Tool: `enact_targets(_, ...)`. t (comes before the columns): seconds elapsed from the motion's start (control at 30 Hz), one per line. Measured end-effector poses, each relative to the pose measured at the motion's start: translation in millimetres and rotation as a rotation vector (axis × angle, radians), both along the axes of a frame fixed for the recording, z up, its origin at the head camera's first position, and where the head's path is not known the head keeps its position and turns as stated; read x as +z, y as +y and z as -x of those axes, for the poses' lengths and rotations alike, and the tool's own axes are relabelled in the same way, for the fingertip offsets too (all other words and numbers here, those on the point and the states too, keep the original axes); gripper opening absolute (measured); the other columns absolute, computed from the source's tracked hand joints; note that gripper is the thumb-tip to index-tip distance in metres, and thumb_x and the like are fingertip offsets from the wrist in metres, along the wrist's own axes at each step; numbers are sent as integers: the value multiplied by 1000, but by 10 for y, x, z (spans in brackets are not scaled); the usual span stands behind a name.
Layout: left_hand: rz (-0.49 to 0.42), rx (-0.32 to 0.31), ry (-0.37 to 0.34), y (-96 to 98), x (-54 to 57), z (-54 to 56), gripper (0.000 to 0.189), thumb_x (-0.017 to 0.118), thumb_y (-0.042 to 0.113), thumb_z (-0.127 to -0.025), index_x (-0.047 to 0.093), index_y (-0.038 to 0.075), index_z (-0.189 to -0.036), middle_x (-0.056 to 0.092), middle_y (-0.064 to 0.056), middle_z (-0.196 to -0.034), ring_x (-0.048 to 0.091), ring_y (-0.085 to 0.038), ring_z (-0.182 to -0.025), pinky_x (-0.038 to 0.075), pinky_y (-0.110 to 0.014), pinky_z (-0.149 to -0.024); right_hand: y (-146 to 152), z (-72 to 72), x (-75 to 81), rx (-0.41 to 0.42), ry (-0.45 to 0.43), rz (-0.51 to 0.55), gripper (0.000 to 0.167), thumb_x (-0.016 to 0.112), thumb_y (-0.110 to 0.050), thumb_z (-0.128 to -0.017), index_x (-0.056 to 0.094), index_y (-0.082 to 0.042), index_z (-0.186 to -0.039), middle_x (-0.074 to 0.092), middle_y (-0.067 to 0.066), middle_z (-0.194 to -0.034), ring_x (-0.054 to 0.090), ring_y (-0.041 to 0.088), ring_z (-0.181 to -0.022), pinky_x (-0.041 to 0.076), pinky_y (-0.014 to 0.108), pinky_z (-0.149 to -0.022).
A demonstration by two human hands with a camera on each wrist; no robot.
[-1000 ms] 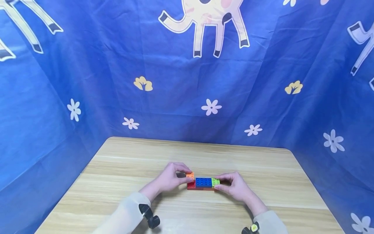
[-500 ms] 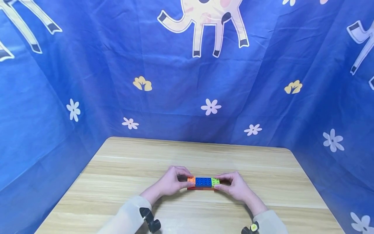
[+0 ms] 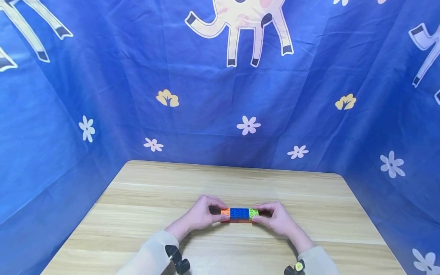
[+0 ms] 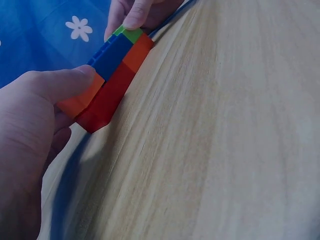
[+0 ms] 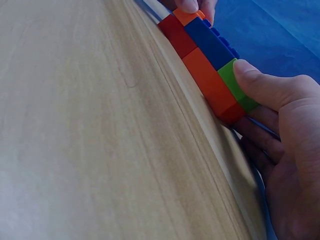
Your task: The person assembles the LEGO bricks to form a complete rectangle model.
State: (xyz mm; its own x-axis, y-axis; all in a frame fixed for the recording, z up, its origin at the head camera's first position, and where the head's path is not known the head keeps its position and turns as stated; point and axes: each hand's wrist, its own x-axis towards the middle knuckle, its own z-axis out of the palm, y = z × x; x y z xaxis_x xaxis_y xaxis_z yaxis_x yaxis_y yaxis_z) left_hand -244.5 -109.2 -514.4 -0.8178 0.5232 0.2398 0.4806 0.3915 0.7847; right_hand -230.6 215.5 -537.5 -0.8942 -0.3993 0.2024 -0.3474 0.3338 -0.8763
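Note:
A two-layer row of toy building bricks stands on the table. On top, from left to right, are a small orange brick [image 3: 225,212], a longer blue brick [image 3: 239,213] and a small green brick [image 3: 253,212]. Below them lie a red brick [image 4: 111,95] at the left and an orange-red brick [image 5: 207,82] at the right. My left hand [image 3: 201,214] pinches the small orange brick between thumb and fingers; it sits flush beside the blue one. At the other end, my right hand [image 3: 280,220] grips the green brick, thumb on the near side.
The wooden table [image 3: 165,183] extends around the bricks, its far edge against a blue cloth [image 3: 203,137] with animal and flower prints. Cloth also rises at both sides. Black wrist devices [image 3: 177,259] sit at the light sleeves.
My left hand has brought the small orange brick down and nearer onto the red brick's end, in line with the blue brick. My right hand has stayed on the green brick.

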Motion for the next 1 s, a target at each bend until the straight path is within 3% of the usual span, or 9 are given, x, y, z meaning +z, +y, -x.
enact_targets(0.37,26,18,19,7,-46,0,29,93,35,-84,85,20,-108,75,18,-100,68,-8,-100,51,-38,-101,-1,-9,19,-11,5,-4,33,90,-20,-87,81,-11,-118,78,3,-116,72,19,-107,55,30,-97)
enact_targets(0.63,20,59,-11,-49,-99,-57,35,89,43,-86,84,22,-114,76,15,-109,69,-14,-110,50,-44,-106,-21,-16,71,7,-27,-56,37,89,-28,-88,80,-15,-122,77,-2,-120,71,18,-109,54,33,-99)
enact_targets(0.83,-11,57,-38,-100,-93,-76,55,90,43,-84,78,12,-127,76,5,-123,67,-21,-121,48,-47,-111,8,-19,73,78,-26,-1,52,86,-23,-90,70,-3,-136,71,9,-134,68,27,-122,51,36,-107)
enact_targets(1.0,-20,51,-24,-120,-107,-77,43,90,37,-86,81,14,-121,77,4,-119,70,-23,-117,50,-50,-108,35,-43,62,76,23,23,44,85,-18,-92,74,-1,-130,72,13,-130,68,28,-121,52,32,-105)
